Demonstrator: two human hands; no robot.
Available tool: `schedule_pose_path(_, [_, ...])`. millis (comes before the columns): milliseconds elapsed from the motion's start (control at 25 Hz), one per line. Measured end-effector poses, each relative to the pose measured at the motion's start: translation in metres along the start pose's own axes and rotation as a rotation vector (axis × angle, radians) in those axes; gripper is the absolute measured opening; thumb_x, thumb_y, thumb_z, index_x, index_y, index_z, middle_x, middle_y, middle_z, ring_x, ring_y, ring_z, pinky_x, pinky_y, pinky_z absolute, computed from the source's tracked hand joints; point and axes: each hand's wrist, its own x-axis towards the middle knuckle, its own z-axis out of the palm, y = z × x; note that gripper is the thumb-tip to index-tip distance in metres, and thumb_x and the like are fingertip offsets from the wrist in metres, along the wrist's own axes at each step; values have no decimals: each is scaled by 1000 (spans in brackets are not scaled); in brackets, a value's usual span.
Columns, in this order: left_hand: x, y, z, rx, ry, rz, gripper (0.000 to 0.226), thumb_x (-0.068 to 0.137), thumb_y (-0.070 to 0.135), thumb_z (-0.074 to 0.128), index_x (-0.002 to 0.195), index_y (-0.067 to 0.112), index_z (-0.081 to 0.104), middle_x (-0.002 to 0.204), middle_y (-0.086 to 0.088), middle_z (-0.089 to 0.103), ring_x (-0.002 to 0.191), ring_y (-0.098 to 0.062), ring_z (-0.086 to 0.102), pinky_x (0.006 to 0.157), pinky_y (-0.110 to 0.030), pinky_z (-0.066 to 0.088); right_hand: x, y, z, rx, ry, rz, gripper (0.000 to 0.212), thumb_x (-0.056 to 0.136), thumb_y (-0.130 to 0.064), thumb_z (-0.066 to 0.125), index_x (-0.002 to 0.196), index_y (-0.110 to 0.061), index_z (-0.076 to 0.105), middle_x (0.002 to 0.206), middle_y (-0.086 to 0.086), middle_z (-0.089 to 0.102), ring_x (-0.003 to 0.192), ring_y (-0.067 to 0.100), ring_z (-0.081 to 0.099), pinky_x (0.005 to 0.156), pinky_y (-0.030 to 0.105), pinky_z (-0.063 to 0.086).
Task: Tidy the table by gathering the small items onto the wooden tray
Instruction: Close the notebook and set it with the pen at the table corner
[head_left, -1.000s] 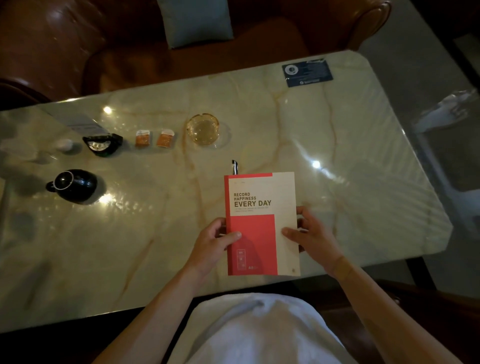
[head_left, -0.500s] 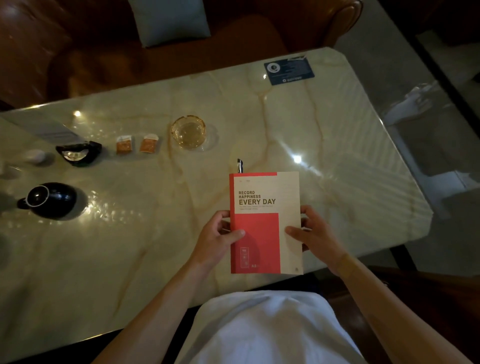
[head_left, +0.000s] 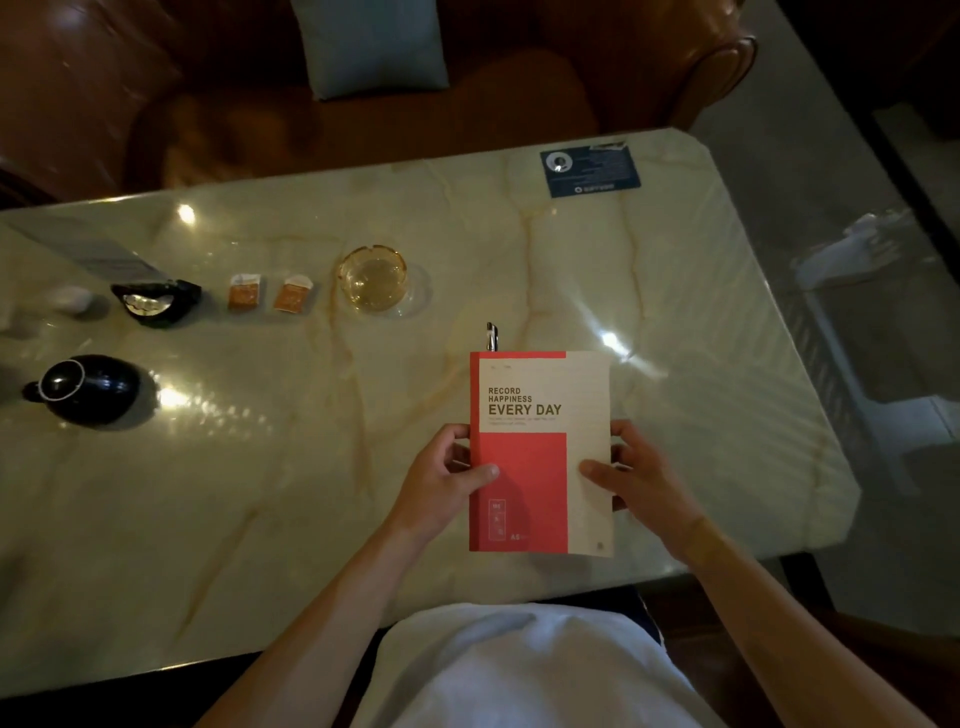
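Left hand (head_left: 441, 475) grips notebook (head_left: 540, 452) at its left edge, thumb on cover; right hand (head_left: 636, 480) grips the right edge the same way. Notebook sits over the table (head_left: 260, 493) near the front edge, pen (head_left: 491, 336) poking out its top. Farther left: ashtray (head_left: 373, 278), two packets (head_left: 244, 292), teapot (head_left: 88, 388). No tray in view.

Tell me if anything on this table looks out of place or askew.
Only one oddity: a pen pokes out past the top edge of the notebook that both hands hold. No wooden tray is in view.
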Motion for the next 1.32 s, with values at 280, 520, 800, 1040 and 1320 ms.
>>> schedule_pose_path(280, [27,33,97,-37,84,-32,26,82,17,74,99,32,61,92,1,71,77,-6,69,58,-13,49,33,-2,-105,-91,5,-45,37,86,-19,70,97,-49,52,93,5,70,80,18,71,59,32,58])
schedule_pose_path(520, [55,61,185,-50,122,-69,28,83,16,73,103,31,59,95,-5,70,71,-2,68,54,-11,47,50,-10,-197,-127,-14,-44,38,86,-21,69,99,-51,48,92,2,69,81,17,70,60,31,58])
schedule_pose_path(800, [92,79,253,-64,160,-106,29,83,14,71,106,27,60,91,-4,69,67,-2,64,51,-12,44,74,-16,-272,-127,-48,21,36,89,-18,67,116,-34,49,98,8,67,86,20,70,65,35,60])
schedule_pose_path(1040, [135,89,272,-23,164,-126,31,83,12,71,111,19,58,97,-8,68,79,-15,62,53,-10,43,110,-15,-298,-104,-34,73,37,88,-17,67,118,-32,49,99,6,67,90,21,69,74,43,61])
schedule_pose_path(1320, [207,99,284,37,158,-128,30,81,14,73,106,23,59,85,3,64,70,-7,62,51,-11,42,176,-17,-319,-125,30,105,37,88,-19,69,116,-33,49,100,4,66,91,19,68,68,36,58])
